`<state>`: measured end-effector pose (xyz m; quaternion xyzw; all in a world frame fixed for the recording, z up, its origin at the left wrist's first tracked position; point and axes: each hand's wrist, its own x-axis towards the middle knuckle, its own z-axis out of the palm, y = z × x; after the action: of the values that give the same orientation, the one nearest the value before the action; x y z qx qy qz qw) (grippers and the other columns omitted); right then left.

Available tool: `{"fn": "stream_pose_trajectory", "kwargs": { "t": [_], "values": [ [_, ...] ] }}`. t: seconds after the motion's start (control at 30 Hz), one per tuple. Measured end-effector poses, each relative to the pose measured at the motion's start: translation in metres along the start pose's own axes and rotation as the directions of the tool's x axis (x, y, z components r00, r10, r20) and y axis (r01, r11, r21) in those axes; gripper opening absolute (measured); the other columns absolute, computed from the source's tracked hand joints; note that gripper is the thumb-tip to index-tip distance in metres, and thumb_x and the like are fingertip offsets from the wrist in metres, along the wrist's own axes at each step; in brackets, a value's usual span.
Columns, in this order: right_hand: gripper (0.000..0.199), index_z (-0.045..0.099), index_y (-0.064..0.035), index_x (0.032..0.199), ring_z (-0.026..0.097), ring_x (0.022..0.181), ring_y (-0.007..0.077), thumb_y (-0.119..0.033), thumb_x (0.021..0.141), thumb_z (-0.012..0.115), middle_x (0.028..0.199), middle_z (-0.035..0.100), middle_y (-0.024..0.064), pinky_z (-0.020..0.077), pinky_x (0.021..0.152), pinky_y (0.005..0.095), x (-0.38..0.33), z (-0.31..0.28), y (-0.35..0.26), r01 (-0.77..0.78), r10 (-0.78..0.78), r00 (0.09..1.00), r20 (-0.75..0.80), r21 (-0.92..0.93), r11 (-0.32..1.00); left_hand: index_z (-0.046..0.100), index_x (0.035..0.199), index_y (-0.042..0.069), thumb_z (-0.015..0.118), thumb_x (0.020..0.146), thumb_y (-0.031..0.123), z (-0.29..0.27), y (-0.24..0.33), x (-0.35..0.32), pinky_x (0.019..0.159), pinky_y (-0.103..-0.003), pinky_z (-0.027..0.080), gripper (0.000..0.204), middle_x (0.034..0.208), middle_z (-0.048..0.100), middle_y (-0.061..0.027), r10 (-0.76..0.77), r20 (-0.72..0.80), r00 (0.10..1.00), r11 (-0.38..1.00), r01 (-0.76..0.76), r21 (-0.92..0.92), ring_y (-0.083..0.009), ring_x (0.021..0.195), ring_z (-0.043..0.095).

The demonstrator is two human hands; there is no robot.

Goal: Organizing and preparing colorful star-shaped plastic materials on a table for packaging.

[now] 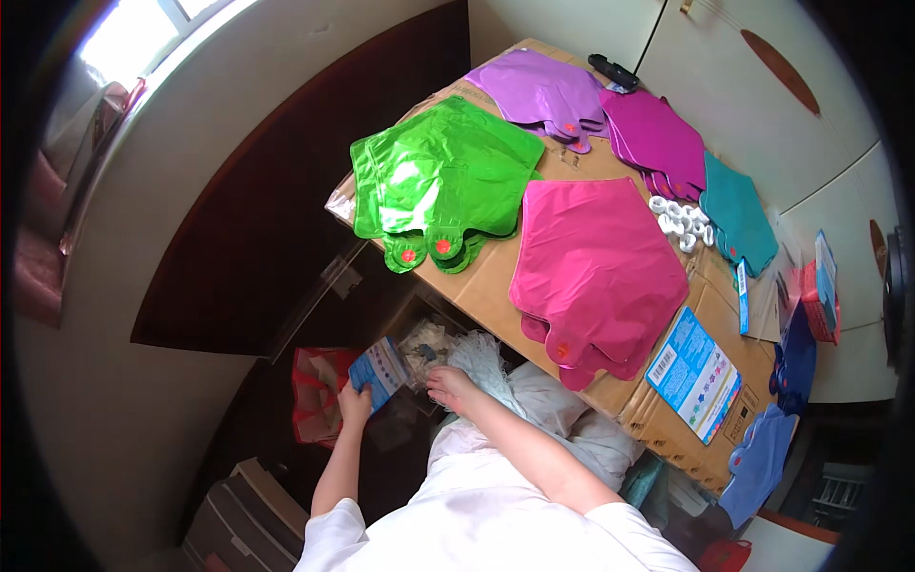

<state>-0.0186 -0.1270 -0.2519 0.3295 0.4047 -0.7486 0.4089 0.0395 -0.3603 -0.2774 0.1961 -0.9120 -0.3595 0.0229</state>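
Observation:
Low in front of me, my left hand [355,402] grips a blue printed packaging card [379,370] by its lower edge. My right hand [452,389] is beside it with fingers a little apart, and I make out nothing in them. Close to those fingers lies crumpled clear plastic [422,345]. Flat foil balloons lie in stacks on a large cardboard box: green [448,172], pink [600,267], lilac [543,88], magenta [656,143] and teal [739,212]. Another blue printed card [694,375] lies at the box's near right corner.
Small white ribbon rolls [681,223] cluster on the cardboard box [477,286]. Blue foil balloons [760,462] hang at its right edge. A red bag [319,400] stands left of my left hand. White cabinets [762,86] border the far right; a black object [613,71] lies at the back.

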Motion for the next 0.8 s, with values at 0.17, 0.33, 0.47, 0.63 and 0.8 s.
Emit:
{"fn": "stream_pose_trajectory", "kwargs": {
  "t": [0.17, 0.33, 0.47, 0.63, 0.8],
  "values": [
    [0.035, 0.046, -0.0014, 0.121, 0.050, 0.111, 0.0256, -0.013, 0.088, 0.049, 0.118, 0.052, 0.0138, 0.0456, 0.087, 0.0378, 0.003, -0.013, -0.005, 0.063, -0.064, 0.996, 0.069, 0.028, 0.998, 0.058, 0.109, 0.011, 0.058, 0.079, 0.012, 0.016, 0.047, 0.008, 0.068, -0.050, 0.047, 0.031, 0.079, 0.062, -0.0238, 0.038, 0.071, 0.997, 0.947, -0.059, 0.317, -0.0422, 0.078, 0.060],
    [0.034, 0.049, -0.0027, 0.120, 0.050, 0.110, 0.0220, -0.015, 0.088, 0.053, 0.118, 0.053, 0.0126, 0.0458, 0.085, 0.0339, -0.010, -0.014, -0.008, 0.115, -0.113, 0.993, 0.044, -0.060, 0.992, 0.058, 0.110, 0.010, 0.058, 0.079, 0.010, 0.015, 0.032, 0.000, 0.068, -0.048, 0.048, 0.031, 0.080, 0.062, -0.0239, 0.051, -0.008, 0.999, 0.970, -0.047, 0.240, -0.0417, 0.079, 0.060],
    [0.038, 0.053, -0.0012, 0.115, 0.057, 0.100, 0.0196, -0.022, 0.084, 0.061, 0.114, 0.058, 0.0131, 0.0469, 0.080, 0.0304, 0.002, -0.010, -0.002, 0.441, -0.459, 0.883, 0.099, -0.509, 0.739, 0.059, 0.105, 0.002, 0.058, 0.081, 0.008, -0.027, 0.077, -0.017, 0.069, -0.039, 0.049, 0.025, 0.084, 0.063, -0.0229, 0.125, -0.066, 0.990, 0.992, -0.127, -0.022, -0.0374, 0.082, 0.063],
    [0.038, 0.059, -0.0013, 0.106, 0.062, 0.089, 0.0202, -0.028, 0.079, 0.066, 0.097, 0.065, 0.0129, 0.0480, 0.075, 0.0311, 0.005, 0.020, -0.006, 0.501, -0.643, 0.765, -0.013, -0.615, 0.609, 0.059, 0.102, -0.003, 0.058, 0.084, 0.008, -0.070, 0.141, -0.056, 0.067, -0.032, 0.049, 0.021, 0.083, 0.065, -0.0191, 0.227, -0.034, 0.973, 0.957, -0.229, -0.177, -0.0274, 0.080, 0.067],
    [0.028, 0.063, -0.0010, 0.088, 0.064, 0.075, 0.0180, -0.028, 0.081, 0.063, 0.079, 0.067, 0.0094, 0.0486, 0.069, 0.0307, -0.008, 0.029, -0.021, 0.494, -0.670, 0.743, -0.001, -0.674, 0.550, 0.059, 0.101, -0.003, 0.056, 0.085, 0.007, -0.082, 0.149, -0.069, 0.066, -0.030, 0.049, 0.019, 0.081, 0.065, -0.0179, 0.239, -0.018, 0.971, 0.956, -0.238, -0.172, -0.0238, 0.077, 0.067]
  ]
}}
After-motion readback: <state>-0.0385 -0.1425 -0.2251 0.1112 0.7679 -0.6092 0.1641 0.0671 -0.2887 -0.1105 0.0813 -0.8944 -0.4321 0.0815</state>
